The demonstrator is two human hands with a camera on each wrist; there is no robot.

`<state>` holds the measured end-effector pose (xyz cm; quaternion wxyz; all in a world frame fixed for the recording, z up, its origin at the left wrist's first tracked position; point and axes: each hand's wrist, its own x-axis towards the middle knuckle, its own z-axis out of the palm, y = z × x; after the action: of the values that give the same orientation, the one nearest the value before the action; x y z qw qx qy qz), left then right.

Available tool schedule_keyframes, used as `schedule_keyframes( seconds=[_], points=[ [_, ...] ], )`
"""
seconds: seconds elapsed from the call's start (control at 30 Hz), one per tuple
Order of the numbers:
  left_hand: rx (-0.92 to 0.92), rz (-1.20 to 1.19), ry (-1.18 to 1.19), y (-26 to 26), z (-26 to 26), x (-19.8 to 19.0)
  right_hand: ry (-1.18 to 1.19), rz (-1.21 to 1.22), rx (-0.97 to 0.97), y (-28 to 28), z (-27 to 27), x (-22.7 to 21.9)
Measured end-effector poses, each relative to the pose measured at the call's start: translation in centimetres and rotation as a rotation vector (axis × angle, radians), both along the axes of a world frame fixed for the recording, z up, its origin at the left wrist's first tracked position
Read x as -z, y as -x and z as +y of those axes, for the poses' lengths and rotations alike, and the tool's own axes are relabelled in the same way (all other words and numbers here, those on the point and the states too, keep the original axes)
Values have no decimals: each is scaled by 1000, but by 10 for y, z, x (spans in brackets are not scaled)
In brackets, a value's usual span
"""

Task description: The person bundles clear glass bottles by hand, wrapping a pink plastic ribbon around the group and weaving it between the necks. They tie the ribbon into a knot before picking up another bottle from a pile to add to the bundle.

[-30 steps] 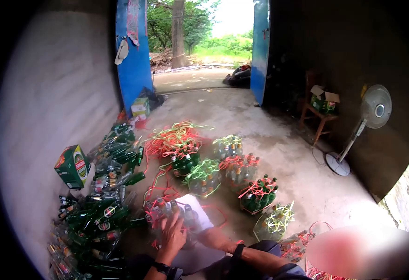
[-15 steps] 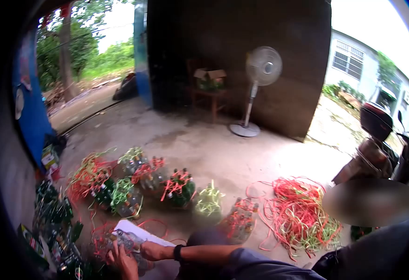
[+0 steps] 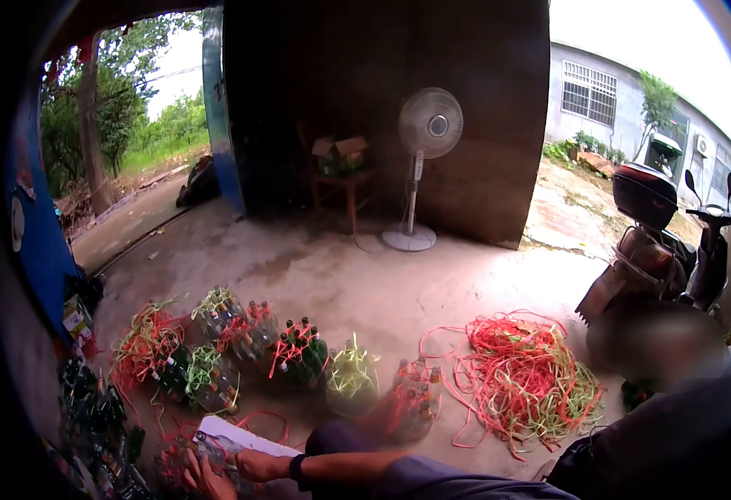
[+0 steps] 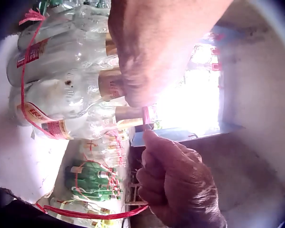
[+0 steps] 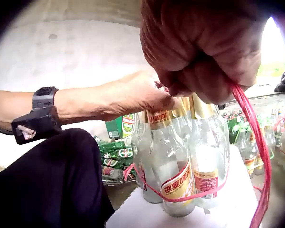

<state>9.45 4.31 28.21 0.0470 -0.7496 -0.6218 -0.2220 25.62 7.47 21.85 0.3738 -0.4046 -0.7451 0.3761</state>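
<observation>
Clear glass beer bottles (image 5: 173, 173) with gold neck foil stand bunched on a white board (image 5: 240, 202). A red plastic string (image 5: 260, 156) loops round their lower bodies. My right hand (image 5: 204, 52) is curled in a fist over the necks and grips this string, its tail hanging from the fist. At the neck tops my left hand (image 5: 133, 97) pinches the string. In the left wrist view, a short red stretch shows between the left hand (image 4: 156, 47) and the right thumb. Both hands are low in the head view, left (image 3: 207, 477) beside right (image 3: 257, 467).
Several tied bottle bundles (image 3: 299, 354) stand ahead. A tangled heap of red and green string (image 3: 524, 375) lies on the right. Loose green bottles (image 3: 90, 417) lie at the left. Farther off are a standing fan (image 3: 430, 125), a chair with a carton (image 3: 339, 158), and a scooter (image 3: 649, 242).
The head view has swung right, bringing the string heap and scooter into sight and shifting the doorway and fan left. Both hands stay at the clear bottles.
</observation>
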Motion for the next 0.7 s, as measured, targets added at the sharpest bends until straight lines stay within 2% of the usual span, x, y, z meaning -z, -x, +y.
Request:
schedule_keyframes(
  seconds=[0.07, 0.13, 0.17, 0.2, 0.23, 0.27, 0.3, 0.33, 0.37, 0.4, 0.43, 0.47, 0.5, 0.53, 0.57, 0.6, 0.63, 0.67, 0.7],
  points=[
    [-26, 81, -1, 7, 5, 11, -94, -22, -9, 1, 4, 6],
    [-65, 162, 8, 10, 17, 32, -71, -29, -11, 0, 6, 6],
    [-25, 45, -133, 6, 30, 48, -48, -39, -8, 0, 7, 8],
    [8, -66, -272, 4, 31, 48, -128, -40, -47, -1, 10, 11],
    [-79, 0, 2, 8, 29, 48, -142, -8, -40, -2, 11, 15],
    [-43, -113, 44, 17, 41, 65, -237, -70, -59, 5, 29, 46],
    [-1, -108, -91, 15, 41, 66, -212, -46, -90, 2, 28, 39],
    [-1, -101, -58, 20, 46, 72, -250, 43, -102, 0, 25, 33],
    [-18, -93, -14, 19, 43, 66, -267, -5, -77, -2, 23, 25],
    [-29, -195, 61, 13, 38, 53, -161, 2, -47, 0, 23, 29],
    [-98, -181, 18, 9, 37, 55, -188, 49, -117, -2, 23, 32],
    [-83, -173, -9, 12, 41, 58, -88, 117, -266, -2, 27, 46],
    [-56, -128, -42, 12, 37, 52, -64, 145, -190, -4, 22, 44],
    [-66, -128, -1, 10, 33, 46, 167, 193, -219, -6, 16, 41],
    [-71, -143, -20, 13, 34, 52, -35, -15, -224, -7, 20, 49],
    [-79, -143, -32, 11, 34, 49, 71, 57, -175, -9, 11, 32],
    [-102, -140, -35, 11, 35, 49, -8, 1, -180, -13, 8, 16],
    [-114, -126, 0, 11, 36, 48, 53, 192, -211, -10, 13, 34],
    [-77, -114, -50, 14, 39, 54, 346, 562, -245, -8, 10, 44]
  ],
)
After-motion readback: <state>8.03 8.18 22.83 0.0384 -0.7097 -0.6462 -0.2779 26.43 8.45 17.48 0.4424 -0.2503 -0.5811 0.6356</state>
